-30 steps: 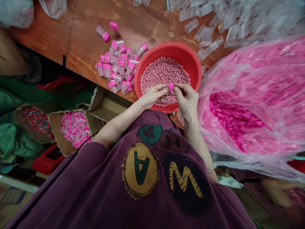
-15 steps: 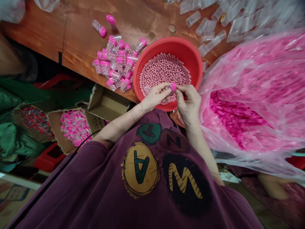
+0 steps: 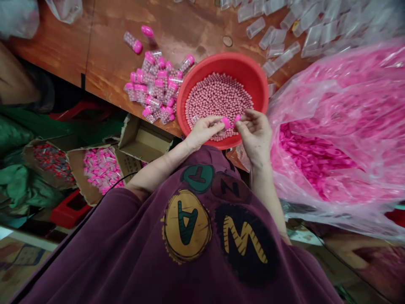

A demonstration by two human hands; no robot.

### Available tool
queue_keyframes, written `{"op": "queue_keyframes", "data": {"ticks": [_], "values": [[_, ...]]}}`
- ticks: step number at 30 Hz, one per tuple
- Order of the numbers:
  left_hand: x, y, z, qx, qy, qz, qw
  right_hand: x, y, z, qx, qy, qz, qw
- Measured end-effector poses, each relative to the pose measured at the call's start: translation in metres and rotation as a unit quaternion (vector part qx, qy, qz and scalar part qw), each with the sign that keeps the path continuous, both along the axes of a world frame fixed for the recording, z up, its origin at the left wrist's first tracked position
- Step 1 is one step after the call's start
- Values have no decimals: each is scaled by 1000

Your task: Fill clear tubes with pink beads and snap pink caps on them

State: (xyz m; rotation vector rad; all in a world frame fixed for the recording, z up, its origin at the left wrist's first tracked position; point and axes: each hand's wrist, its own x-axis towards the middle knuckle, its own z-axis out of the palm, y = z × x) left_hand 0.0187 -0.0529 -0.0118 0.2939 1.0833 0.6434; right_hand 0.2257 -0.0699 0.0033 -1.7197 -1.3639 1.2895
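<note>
My left hand [image 3: 203, 131] is closed around a small clear bottle, mostly hidden by the fingers, whose pink cap [image 3: 225, 122] points to the right. Between the thumb and fingers of my right hand [image 3: 257, 133] is a small pink lid [image 3: 237, 119]; whether it is joined to the cap I cannot tell. Both hands are over the near side of a red basin [image 3: 223, 58] holding pink beads [image 3: 218, 95]. Left of the basin lies a heap of bead-filled bottles with pink caps [image 3: 158, 83].
Clear empty tubes [image 3: 276, 38] are scattered at the back right. A plastic bag [image 3: 341, 97] of pink pieces stands at my right. Cartons of pink-capped bottles [image 3: 103, 169] and red-and-grey items [image 3: 52, 162] are low on the left. Other people's limbs show at both sides.
My right hand has moved slightly right, away from the left, and a pink lid now shows apart from the cap. The left hand has barely moved. The view has shifted slightly.
</note>
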Motion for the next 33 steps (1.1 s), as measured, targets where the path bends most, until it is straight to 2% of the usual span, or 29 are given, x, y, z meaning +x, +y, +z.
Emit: {"op": "queue_keyframes", "data": {"ticks": [2, 5, 7, 10, 15, 19, 23, 26, 29, 33], "values": [[0, 0, -1, 1, 3, -11, 1000, -6, -2, 4, -23, -19, 53, 998], [3, 0, 0, -1, 17, -11, 1000, -19, -6, 13, 2, -133, 141, 981], [7, -1, 2, -6, 30, 1, 1000, -27, -9, 14, 22, -211, 160, 964], [13, -3, 4, -16, 39, 10, 999, -34, -12, 2, 37, -274, 160, 947], [14, -6, 2, -34, 40, 14, 999, -31, -12, -28, 50, -281, 193, 939], [14, -12, -5, -42, 54, 21, 997, -28, -9, -42, 44, -279, 212, 936], [16, -18, -15, -35, 86, 9, 996, -33, -12, -39, 16, -256, 204, 945], [16, -19, -23, 0, 113, -10, 993, -42, -18, -30, -3, -268, 184, 946], [18, -16, -27, 55, 166, -37, 984, -47, -21, -25, 5, -293, 153, 944], [22, -15, -26, 87, 200, -50, 975, -45, -18, -32, 22, -277, 152, 949]]}}
